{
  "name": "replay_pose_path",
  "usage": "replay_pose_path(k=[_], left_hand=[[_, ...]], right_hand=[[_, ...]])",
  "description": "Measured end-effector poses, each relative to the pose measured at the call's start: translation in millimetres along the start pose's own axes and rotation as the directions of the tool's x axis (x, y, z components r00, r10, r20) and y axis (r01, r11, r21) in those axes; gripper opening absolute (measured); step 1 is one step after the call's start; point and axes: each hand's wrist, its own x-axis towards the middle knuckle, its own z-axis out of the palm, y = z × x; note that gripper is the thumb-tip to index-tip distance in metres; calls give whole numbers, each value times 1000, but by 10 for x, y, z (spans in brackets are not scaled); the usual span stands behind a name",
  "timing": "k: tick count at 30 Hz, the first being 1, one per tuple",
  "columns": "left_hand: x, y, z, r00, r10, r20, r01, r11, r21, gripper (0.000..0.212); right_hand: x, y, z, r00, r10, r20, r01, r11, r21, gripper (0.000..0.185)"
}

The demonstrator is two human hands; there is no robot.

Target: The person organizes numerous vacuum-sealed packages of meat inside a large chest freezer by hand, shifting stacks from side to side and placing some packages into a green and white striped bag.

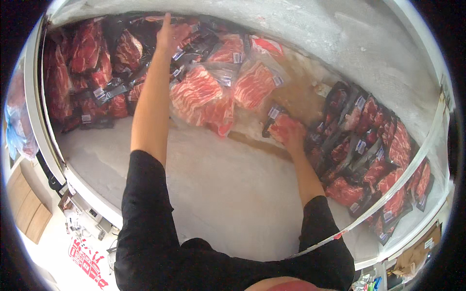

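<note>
My left hand (166, 38) reaches to the far wall of a chest freezer, among dark vacuum packs of red meat (130, 49). One finger points away from me; whether the hand grips a pack is unclear. Over to the right, my right hand (294, 134) has hold of a small labelled meat pack (280, 125) above the brown-stained freezer floor. Between my arms lie clear bags of sliced marbled meat (196, 87), with another bag of sliced meat (255, 86) beside them.
Many dark meat packs (364, 145) are heaped at the right end. A frosted wall (338, 40) rises at the back. A pale divider strip (391, 194) crosses the right side. Beyond the left rim (34, 109) hangs a blue-tinted plastic bag (18, 134).
</note>
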Motion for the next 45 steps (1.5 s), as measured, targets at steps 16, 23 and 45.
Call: replay_pose_path(k=[16,23,45], left_hand=[[161,294,-431,990,134,-36,-133,990,42,33],[741,-13,18,992,-121,36,120,992,38,25],[-2884,-1901,809,661,-560,500,670,740,-58,36]], right_hand=[[585,-516,-676,978,147,147,-176,961,213,45],[549,103,-780,869,389,305,-451,877,166,29],[1414,-1496,-1277,687,161,708,-472,-642,604,50]])
